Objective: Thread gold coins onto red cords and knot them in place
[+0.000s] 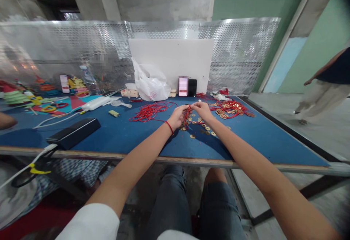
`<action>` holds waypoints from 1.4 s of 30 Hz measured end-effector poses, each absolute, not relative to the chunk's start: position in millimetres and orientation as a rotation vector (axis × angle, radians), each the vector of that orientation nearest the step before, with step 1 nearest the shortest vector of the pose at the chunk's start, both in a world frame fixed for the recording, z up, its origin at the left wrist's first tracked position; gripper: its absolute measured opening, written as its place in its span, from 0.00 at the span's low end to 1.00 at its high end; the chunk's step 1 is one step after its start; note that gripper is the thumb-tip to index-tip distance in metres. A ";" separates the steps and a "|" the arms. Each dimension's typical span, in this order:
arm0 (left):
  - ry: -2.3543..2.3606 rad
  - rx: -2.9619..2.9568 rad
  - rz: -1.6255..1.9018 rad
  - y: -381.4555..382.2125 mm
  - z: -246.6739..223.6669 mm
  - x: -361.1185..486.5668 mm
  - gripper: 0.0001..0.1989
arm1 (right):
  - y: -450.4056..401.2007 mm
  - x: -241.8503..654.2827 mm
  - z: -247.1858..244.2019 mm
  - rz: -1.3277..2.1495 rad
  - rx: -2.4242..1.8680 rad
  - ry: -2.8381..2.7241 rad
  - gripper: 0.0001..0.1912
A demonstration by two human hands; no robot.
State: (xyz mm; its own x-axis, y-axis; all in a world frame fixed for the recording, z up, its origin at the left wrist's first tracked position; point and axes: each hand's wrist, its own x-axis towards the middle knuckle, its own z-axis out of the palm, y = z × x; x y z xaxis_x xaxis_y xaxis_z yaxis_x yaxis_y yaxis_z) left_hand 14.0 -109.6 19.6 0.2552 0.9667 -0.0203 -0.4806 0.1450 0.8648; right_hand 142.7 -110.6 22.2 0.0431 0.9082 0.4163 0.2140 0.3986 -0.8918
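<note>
Above the blue table (pixel 109 138), I see remotely the left hand (pixel 178 117) curled round red cord (pixel 186 122) and the right hand (pixel 201 109) seemingly pinching it near-closed over the coins (pixel 193 136), likely for steadiness, with spare cord (pixel 149 111) left of the coins, within reach.

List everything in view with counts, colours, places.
table: one, blue, centre
coins: many, gold, centre
held cord: some, red, centre
cord heap: one, red, left
strung coins: many, gold, right
phones: three, pink or black, back
bag: one, white, back
board: one, white, back
mesh: one, silver, behind
power strip: one, white, left
box: one, black, left
bottle: one, clear, left
crafts: several, multicoloured, left
person: one, dark top, right
left hand: one, red wristband, centre
right hand: one, bare, centre
</note>
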 end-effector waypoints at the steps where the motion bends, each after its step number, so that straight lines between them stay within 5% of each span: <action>1: 0.684 0.894 1.181 -108.8 18.1 13.7 0.03 | -111.7 142.7 22.8 0.738 -1.069 -1.449 0.06; 11: 0.677 0.921 1.206 -108.5 15.8 13.0 0.08 | -121.7 138.5 28.0 0.841 -1.053 -1.424 0.09; 20: 0.714 0.885 1.189 -107.1 16.1 13.2 0.06 | -123.1 145.7 24.1 0.060 -1.263 -1.738 0.09; 30: 0.738 0.779 1.315 -108.0 18.0 12.3 0.07 | -138.6 134.9 28.0 -0.279 -1.371 -1.930 0.15; 42: 0.713 0.842 1.354 -105.0 16.2 13.0 0.05 | -135.0 136.0 25.0 -0.131 -1.293 -1.852 0.12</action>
State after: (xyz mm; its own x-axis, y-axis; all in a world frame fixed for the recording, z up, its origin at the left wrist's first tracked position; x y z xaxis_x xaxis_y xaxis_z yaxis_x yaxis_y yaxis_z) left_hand 13.0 -105.0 16.2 0.0984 0.9944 0.0372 -0.5322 0.0210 0.8464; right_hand 136.0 -135.0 25.0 -0.1025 0.7217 0.6846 0.8107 0.4594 -0.3629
